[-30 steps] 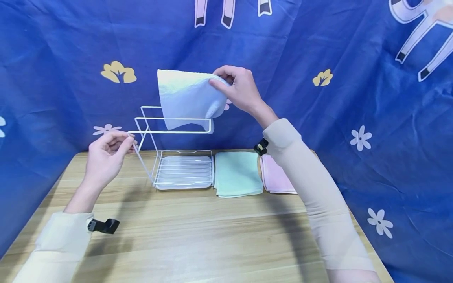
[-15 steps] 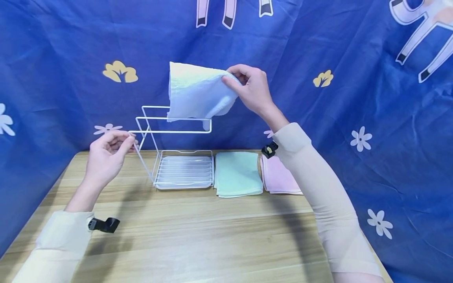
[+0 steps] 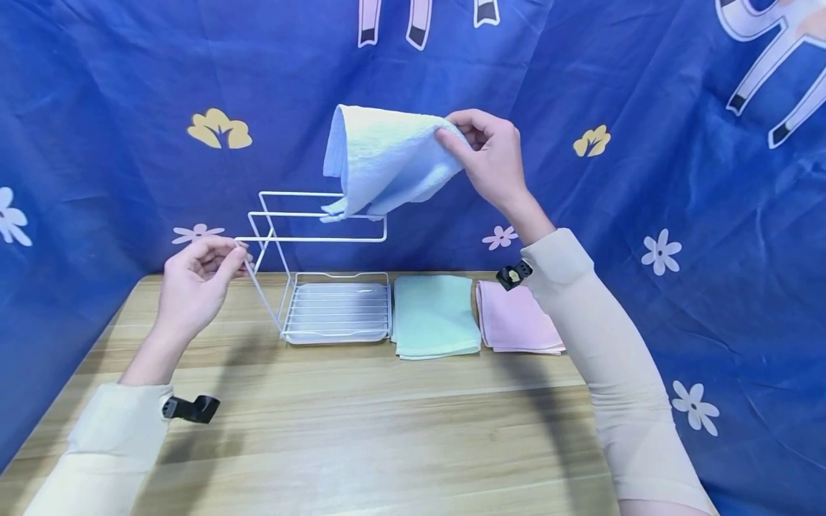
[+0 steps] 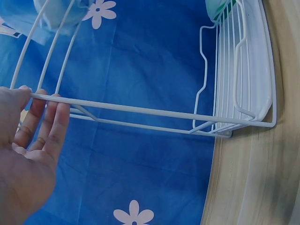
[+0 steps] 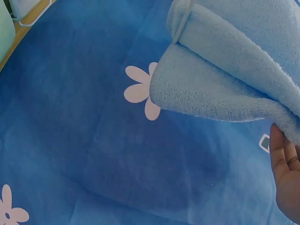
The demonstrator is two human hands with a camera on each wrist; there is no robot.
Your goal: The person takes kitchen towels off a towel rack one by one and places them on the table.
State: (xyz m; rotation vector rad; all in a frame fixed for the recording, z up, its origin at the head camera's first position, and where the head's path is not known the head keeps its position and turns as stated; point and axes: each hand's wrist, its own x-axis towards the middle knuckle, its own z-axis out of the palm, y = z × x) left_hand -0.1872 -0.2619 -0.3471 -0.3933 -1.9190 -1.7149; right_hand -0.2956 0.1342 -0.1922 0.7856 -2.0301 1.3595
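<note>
A white wire rack (image 3: 310,239) with three top bars and a slatted base stands at the back of the wooden table. My left hand (image 3: 198,283) pinches its upper left corner between thumb and fingers; in the left wrist view the fingers (image 4: 44,126) lie against the wire. My right hand (image 3: 493,154) holds a light blue towel (image 3: 393,154) by its right end, high above the rack. The towel's lower left part hangs over the rear top bars and overlaps them in the head view. Seen from the right wrist, the towel (image 5: 225,79) hangs in folds.
A folded mint green towel (image 3: 435,315) lies just right of the rack. Beyond it is a folded pink towel (image 3: 516,319), partly behind the right sleeve. A white tray (image 3: 335,304) sits in the rack's base. Blue patterned fabric (image 3: 632,179) closes off the back and sides.
My right hand has moved right, drawing the blue towel rightward and slightly up along the rack's top bars. The left hand keeps its pinch on the rack, which has stayed in place.
</note>
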